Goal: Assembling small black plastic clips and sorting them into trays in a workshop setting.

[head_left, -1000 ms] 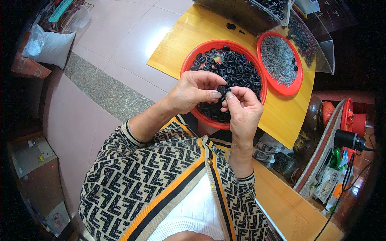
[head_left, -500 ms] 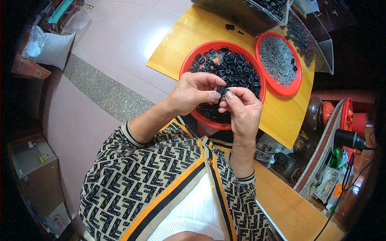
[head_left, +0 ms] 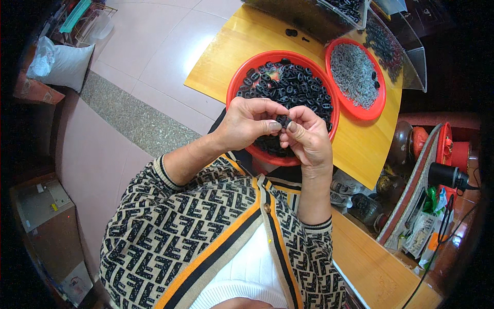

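Observation:
Both my hands meet above a round red basin (head_left: 234, 85) heaped with small black plastic pieces (head_left: 303, 85), many of them oval with two holes. Thumb and fingers of my left hand (head_left: 247, 123) pinch one black plastic piece (head_left: 282, 121). From the other side, my right hand (head_left: 309, 138) closes its thumb and fingertips on the same piece, its fingertips almost touching the left ones. The fingers cover most of the piece, so its exact shape is hidden.
A red tray (head_left: 381, 103) of small clear or silvery parts (head_left: 354, 74) sits right of the basin on the yellow table (head_left: 216, 62). Clear bins (head_left: 415, 64) with black parts stand behind. Jars (head_left: 366, 207) are below right; a white sack (head_left: 69, 64) lies on the floor left.
My right fingers have drawn in closer around the black piece, and the right hand has shifted slightly left. The left hand keeps its pinch.

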`<state>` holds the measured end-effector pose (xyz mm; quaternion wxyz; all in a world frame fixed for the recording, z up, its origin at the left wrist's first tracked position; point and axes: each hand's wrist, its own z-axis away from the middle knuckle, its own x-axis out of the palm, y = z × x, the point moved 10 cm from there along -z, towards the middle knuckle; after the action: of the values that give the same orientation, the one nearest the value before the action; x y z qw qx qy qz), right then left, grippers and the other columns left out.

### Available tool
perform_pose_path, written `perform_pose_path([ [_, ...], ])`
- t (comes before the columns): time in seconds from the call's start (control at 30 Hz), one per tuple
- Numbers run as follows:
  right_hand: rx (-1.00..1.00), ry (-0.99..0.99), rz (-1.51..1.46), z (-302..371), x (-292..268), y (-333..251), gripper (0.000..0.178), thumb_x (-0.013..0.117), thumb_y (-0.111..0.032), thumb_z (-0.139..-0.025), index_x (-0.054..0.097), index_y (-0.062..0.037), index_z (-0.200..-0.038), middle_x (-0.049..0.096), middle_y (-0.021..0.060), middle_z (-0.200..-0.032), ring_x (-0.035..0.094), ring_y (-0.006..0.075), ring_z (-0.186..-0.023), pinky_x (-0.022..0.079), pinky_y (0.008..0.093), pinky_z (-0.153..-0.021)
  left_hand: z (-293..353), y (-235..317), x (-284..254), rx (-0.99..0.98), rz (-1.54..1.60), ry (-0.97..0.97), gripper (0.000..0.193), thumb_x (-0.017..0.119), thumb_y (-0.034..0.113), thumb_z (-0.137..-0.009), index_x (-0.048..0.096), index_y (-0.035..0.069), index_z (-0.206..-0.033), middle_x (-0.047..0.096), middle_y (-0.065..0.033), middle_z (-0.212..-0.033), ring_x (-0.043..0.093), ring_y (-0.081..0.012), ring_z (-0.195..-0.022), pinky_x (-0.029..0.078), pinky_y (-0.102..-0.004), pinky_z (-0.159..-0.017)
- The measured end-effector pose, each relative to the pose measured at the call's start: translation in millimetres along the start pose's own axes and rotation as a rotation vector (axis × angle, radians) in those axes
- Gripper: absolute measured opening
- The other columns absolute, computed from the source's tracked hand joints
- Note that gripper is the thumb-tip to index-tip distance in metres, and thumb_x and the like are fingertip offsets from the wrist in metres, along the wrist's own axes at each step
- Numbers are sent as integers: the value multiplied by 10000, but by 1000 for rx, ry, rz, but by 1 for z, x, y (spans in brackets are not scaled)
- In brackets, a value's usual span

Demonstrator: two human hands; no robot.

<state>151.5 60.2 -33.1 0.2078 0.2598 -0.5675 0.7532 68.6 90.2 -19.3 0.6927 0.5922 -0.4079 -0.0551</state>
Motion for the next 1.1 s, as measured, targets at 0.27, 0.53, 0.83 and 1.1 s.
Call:
perform_pose_path([
  [0.27, -7, -29, 9, -1, 1, -2, 136, 615, -42, -770, 532, -16, -875, 588, 61, -714, 589, 113, -593, 513, 224, -513, 0, -5, -3, -55, -12, 43, 217, 556, -59, -766, 566, -62, -983, 609, -86, -819, 592, -107, -719, 505, -213, -652],
  [0.53, 27, -16, 35, 1, 1, 4, 125, 611, -44, -773, 520, -25, -857, 574, 46, -700, 573, 100, -569, 498, 210, -500, 3, -1, 1, -18, -81, 0, 224, 572, -56, -762, 574, -27, -985, 589, -63, -860, 587, -112, -751, 500, -216, -663],
  [0.83, 3, -28, 75, 6, 5, 2, 149, 611, -64, -778, 500, -25, -869, 568, 49, -712, 568, 101, -576, 491, 212, -502, 6, 11, 7, 101, -230, 1, 199, 564, -62, -764, 584, -38, -961, 609, -61, -831, 591, -105, -718, 510, -221, -653],
  [1.1, 30, -42, 15, -4, -2, 8, 146, 610, -58, -778, 497, -32, -868, 563, 48, -706, 563, 105, -561, 490, 214, -490, -5, 7, 4, 147, -168, -56, 187, 591, -51, -749, 595, -34, -935, 607, -59, -822, 586, -93, -736, 510, -213, -650],
])
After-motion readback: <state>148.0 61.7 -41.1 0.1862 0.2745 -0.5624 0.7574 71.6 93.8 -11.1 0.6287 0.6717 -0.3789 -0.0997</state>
